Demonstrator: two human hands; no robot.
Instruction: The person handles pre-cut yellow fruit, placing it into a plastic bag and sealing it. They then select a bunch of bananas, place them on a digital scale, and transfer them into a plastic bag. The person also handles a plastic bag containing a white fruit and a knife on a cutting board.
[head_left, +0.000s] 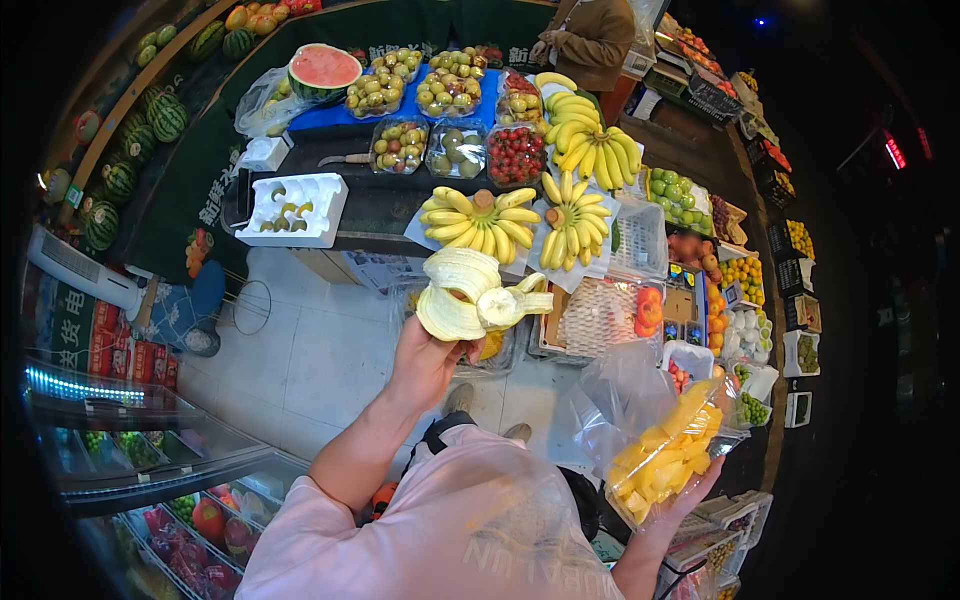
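My left hand (435, 360) grips a partly peeled banana (501, 304), its pale peel strips folded outward around the bared flesh. On the right, my right hand (694, 487) supports a clear plastic bag (619, 397) of cut yellow fruit chunks (664, 454) from beneath; the fingers are partly hidden behind it. Beyond the held banana, a banana bunch (480, 221) lies on white paper, with a smaller bunch (574, 225) to its right.
Ahead stands a dark counter (345, 206) with a halved watermelon (324, 69), a white foam tray (291, 210), a knife (349, 159) and boxed cherry tomatoes (516, 154). Fruit crates line the right. A glass display case (172, 457) is at lower left. A person (596, 37) stands across the counter.
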